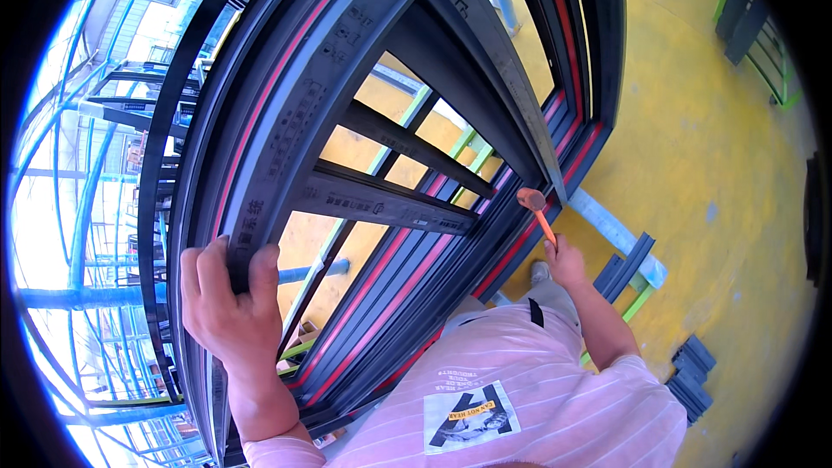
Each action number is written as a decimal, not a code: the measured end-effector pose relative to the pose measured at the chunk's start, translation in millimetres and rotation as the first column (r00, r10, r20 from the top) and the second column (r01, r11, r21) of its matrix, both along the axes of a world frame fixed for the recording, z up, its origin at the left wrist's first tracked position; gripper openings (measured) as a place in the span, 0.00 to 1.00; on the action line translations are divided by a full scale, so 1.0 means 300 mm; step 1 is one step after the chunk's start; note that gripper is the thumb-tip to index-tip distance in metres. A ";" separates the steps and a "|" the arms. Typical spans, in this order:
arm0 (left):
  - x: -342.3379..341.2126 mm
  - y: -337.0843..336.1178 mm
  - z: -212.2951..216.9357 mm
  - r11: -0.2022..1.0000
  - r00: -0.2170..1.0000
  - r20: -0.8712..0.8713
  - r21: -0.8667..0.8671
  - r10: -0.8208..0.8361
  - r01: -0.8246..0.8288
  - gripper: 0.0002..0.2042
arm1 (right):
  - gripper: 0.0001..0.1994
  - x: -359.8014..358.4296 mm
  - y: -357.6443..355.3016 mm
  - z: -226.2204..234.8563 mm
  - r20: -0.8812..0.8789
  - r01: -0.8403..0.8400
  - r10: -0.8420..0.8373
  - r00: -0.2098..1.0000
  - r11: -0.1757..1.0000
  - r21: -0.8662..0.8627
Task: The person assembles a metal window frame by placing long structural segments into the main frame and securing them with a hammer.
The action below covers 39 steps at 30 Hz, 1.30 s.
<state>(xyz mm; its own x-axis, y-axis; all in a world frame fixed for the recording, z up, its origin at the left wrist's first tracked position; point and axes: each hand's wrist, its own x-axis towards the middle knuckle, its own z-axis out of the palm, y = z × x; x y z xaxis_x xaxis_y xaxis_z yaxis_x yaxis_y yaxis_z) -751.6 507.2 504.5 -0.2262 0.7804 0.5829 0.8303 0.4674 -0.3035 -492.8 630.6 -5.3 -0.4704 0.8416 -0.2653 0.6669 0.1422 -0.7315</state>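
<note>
- On the left bar [299,95] of the dark frame [442,52], you have rows of dark characters and outlined symbols.
- The right bar [485,52] shows you similar marks, too small to make out.
- The lower slat [373,202] bears an emblem beside small print.
- Your pink shirt [563,390] has pale lettering above a square patch [439,438], whose yellow strip [471,411] carries dark capitals.

Fisheye from the head

The left camera of a head-worn pair faces down, close above the pink shirt [555,381], with left hand [227,310] and right hand [566,263] near, the yellow floor [693,165] farther off; straight edges bend toward the rim.
</note>
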 end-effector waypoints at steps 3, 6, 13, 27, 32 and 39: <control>-0.002 0.015 0.004 0.999 0.992 0.123 0.026 -0.033 0.030 0.16 | 0.15 0.022 -0.027 -0.021 -0.100 0.043 -0.035 0.994 0.996 0.079; 0.022 0.035 0.023 0.999 0.981 0.191 0.053 -0.009 -0.001 0.17 | 0.15 0.035 -0.037 -0.115 -0.034 0.029 -0.027 0.999 0.998 0.048; 0.037 0.027 0.022 0.996 0.985 0.167 0.067 0.047 -0.058 0.19 | 0.15 0.035 -0.020 -0.061 0.111 -0.049 0.053 0.992 0.998 -0.040; 0.039 0.051 0.004 0.991 0.999 0.007 0.125 0.044 -0.045 0.18 | 0.18 0.077 -0.037 -0.067 0.138 -0.106 0.110 0.984 0.994 -0.036; 0.023 0.031 0.004 0.991 0.997 -0.038 0.116 0.069 -0.064 0.21 | 0.17 0.029 -0.098 0.048 0.001 -0.079 0.079 0.997 0.996 0.030; -0.027 -0.070 0.006 0.990 0.993 -0.048 0.084 -0.111 0.115 0.17 | 0.18 -0.160 -0.105 0.345 -0.495 -0.265 0.404 0.769 0.907 0.328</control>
